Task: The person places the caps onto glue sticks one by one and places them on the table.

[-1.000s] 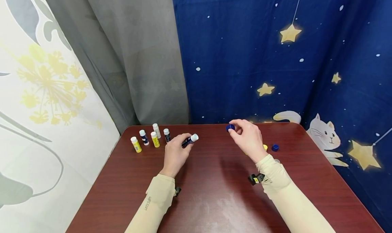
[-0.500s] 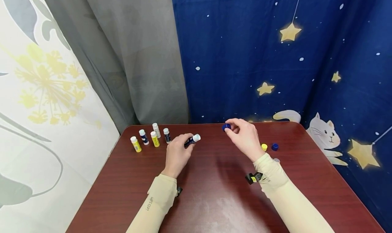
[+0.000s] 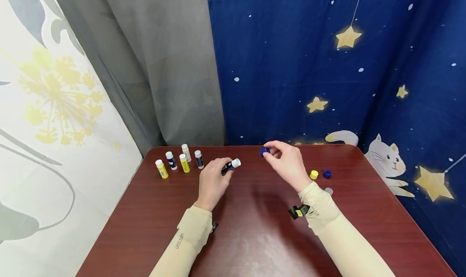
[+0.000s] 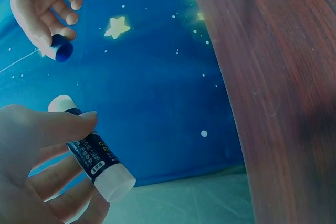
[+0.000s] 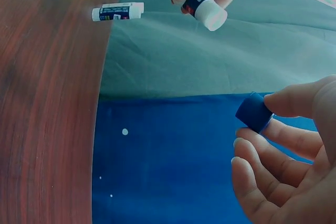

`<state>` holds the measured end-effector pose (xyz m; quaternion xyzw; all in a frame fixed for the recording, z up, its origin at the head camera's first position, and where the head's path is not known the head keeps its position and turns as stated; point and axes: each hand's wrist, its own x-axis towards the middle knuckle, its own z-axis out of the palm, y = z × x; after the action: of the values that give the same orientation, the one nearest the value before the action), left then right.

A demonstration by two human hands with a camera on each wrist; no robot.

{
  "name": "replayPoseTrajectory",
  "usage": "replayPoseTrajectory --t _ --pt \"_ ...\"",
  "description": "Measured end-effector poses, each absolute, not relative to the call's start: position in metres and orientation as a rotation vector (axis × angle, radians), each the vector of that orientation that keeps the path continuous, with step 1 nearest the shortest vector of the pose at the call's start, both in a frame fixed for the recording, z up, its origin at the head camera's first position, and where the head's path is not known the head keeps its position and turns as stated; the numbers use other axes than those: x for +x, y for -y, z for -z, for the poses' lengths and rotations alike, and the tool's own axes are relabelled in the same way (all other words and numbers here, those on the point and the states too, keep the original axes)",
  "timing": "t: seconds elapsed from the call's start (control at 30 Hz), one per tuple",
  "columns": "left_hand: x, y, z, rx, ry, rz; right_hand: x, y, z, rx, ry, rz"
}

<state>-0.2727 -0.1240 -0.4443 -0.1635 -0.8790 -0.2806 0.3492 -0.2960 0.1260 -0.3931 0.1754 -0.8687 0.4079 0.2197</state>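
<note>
My left hand [image 3: 212,184] holds a navy glue stick [image 3: 228,167] with white ends, tilted above the table. In the left wrist view the thumb lies across the label of that glue stick [image 4: 93,153]. My right hand [image 3: 289,165] pinches a small blue cap [image 3: 264,151] between thumb and index finger. The right wrist view shows the blue cap [image 5: 254,112] at the fingertips, with the other fingers loosely bent. Cap and glue stick are apart, with a gap between the two hands.
Several glue sticks stand upright at the table's far left: a yellow one [image 3: 162,169], a navy one [image 3: 199,159] and a white one [image 3: 186,152] among them. On the right lie a yellow cap [image 3: 314,174], a blue cap [image 3: 327,174] and a translucent cap [image 3: 329,191]. Curtains hang behind the table.
My right hand has moved left with the blue cap, uncovering the yellow cap on the table. My left hand has shifted slightly right with the glue stick, narrowing the gap.
</note>
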Motion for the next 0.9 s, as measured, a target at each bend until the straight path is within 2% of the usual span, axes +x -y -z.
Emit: replayPoseTrajectory --t 0.9 --pt "-0.274 0.115 0.444 -0.471 2.232 0.693 -0.292 -0.107 0.397 0.572 2.437 -1.190"
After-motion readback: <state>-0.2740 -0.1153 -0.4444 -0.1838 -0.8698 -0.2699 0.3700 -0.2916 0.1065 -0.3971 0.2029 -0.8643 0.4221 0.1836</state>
